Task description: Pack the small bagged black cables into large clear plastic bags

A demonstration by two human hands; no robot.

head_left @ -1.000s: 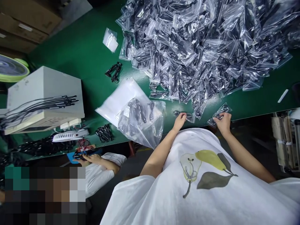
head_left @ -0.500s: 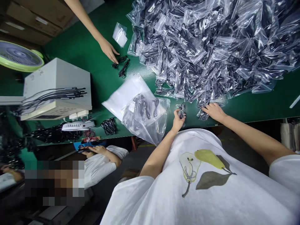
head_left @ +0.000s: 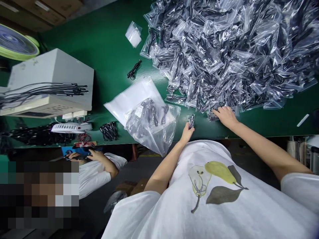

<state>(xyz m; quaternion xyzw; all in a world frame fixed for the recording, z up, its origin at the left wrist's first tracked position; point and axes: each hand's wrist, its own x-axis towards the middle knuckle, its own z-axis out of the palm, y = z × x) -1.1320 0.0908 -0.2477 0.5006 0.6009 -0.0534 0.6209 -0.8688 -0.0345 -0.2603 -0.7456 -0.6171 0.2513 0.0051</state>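
Note:
My left hand [head_left: 186, 133] is closed on a bagged black cable [head_left: 191, 120], its clear plastic bag upright above the fingers near the table's front edge. At the near edge of the pile, my right hand [head_left: 226, 117] has its fingers curled over another bagged cable [head_left: 212, 116]; the palm hides part of that bag. A large pile of bagged cables [head_left: 224, 59] lies beyond both hands. To the left of my left hand is a big clear bag [head_left: 159, 132] with a few dark cables in it, lying over white plastic sheets [head_left: 134, 93].
One loose black cable [head_left: 134, 69] and a stack of small clear bags [head_left: 134, 35] lie farther back. A pale box-shaped machine [head_left: 72, 78], a power strip [head_left: 71, 127] and a bundle of black cables [head_left: 109, 130] stand left. A co-worker's hands [head_left: 96, 154] work at far left.
Another person's hand has withdrawn from the back of the table, and one of the loose cables there is gone. My right hand has shifted its bagged cable slightly toward the pile.

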